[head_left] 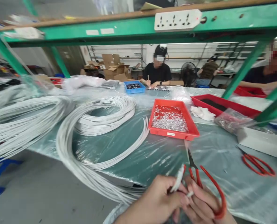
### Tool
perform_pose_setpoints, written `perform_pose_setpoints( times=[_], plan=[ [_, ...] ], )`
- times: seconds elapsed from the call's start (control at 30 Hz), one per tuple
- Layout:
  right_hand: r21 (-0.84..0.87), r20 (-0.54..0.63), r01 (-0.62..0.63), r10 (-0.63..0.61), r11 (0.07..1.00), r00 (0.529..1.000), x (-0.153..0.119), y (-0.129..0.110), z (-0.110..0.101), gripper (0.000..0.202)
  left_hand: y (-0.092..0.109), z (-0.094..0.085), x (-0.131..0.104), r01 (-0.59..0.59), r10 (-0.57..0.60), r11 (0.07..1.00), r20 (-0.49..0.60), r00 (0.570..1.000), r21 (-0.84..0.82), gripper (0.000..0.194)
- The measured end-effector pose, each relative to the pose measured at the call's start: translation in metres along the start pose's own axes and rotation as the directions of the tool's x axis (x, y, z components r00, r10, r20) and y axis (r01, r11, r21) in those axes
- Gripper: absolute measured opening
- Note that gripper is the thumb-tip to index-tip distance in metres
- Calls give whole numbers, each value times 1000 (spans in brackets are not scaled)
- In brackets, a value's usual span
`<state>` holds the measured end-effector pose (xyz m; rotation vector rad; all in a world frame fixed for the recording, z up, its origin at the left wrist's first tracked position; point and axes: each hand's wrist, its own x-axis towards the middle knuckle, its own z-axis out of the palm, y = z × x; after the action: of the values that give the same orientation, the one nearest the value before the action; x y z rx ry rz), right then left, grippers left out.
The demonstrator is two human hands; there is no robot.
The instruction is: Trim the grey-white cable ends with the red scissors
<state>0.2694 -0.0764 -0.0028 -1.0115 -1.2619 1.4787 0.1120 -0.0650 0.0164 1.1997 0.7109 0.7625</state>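
My left hand (163, 197) is closed on a white cable (177, 180) at the bottom of the head view, its short end pointing up. Right beside it, my right hand (202, 200) holds red-handled scissors (197, 175) with the dark blades pointing up and away, and its fingers also touch the cable's white tip. A long bundle of white cables (67, 140) curves over the table edge towards my hands. Ahead of them stands a red tray (192, 132) with many small silvery pieces.
More cable coils (105, 124) lie left. A second pair of red-handled scissors (257, 165), a white box (261, 141) and a long red tray (241, 109) are at the right. A green frame (129, 29) spans overhead. Across the table a person (157, 73) works beside a blue tray (135, 90).
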Motion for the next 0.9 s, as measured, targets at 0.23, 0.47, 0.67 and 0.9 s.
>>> perform_pose_setpoints(
  times=[0.23, 0.47, 0.67, 0.9],
  plan=[
    [187, -163, 101, -71, 977, 984, 4, -5, 18, 38, -9, -2, 7, 156, -97, 926, 183, 978, -344, 42],
    [290, -90, 55, -31, 956, 995, 11, -1, 6, 32, -11, -2, 3, 22, -26, 995, -38, 999, -99, 46],
    [-152, -155, 147, -171, 977, 973, 4, 0, 9, 28, -21, -4, 5, -32, 80, 966, -180, 980, 255, 37],
    [169, -119, 19, 1, 985, 993, 2, -3, 14, 29, -16, 1, 5, -75, 139, 963, -241, 961, 257, 33]
  ],
)
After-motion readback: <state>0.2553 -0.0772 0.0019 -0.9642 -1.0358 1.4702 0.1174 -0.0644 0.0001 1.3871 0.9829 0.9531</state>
